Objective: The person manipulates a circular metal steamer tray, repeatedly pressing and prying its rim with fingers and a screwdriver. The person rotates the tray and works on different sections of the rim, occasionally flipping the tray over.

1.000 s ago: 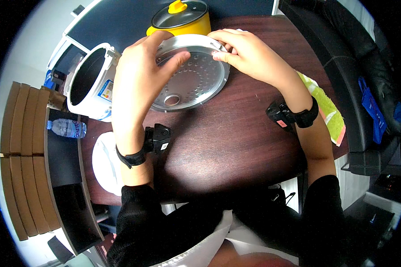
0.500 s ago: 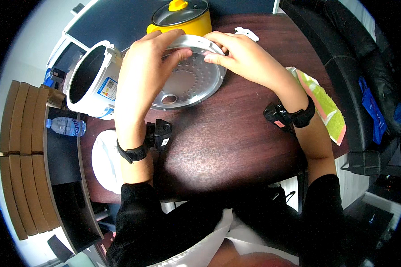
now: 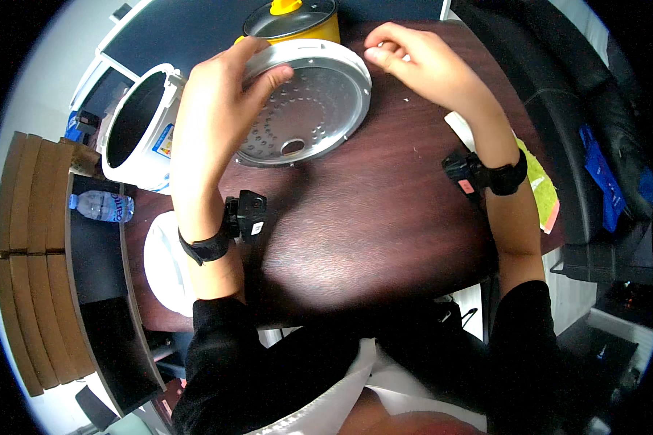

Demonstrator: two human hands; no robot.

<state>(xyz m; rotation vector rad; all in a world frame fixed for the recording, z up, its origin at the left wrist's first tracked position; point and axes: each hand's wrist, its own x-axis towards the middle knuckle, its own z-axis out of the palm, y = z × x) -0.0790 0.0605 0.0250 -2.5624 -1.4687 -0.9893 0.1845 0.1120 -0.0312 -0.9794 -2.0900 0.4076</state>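
My left hand point(image 3: 221, 94) pinching lid point(image 3: 305, 109), right hand point(image 3: 435, 69) curled, grip unclear, open cooker point(image 3: 150, 168) by desk's point(image 3: 370, 232) left edge, covered pot point(image 3: 301, 26)

The round lid point(image 3: 313, 98) has an inner plate point(image 3: 319, 116) of shiny, dimpled metal, and its white rim point(image 3: 310, 48) looks like smooth plastic. The bench point(image 3: 355, 232) shows a glossy wood grain. The green towel point(image 3: 539, 183) is rough cloth; the bottle point(image 3: 103, 206), clear plastic.
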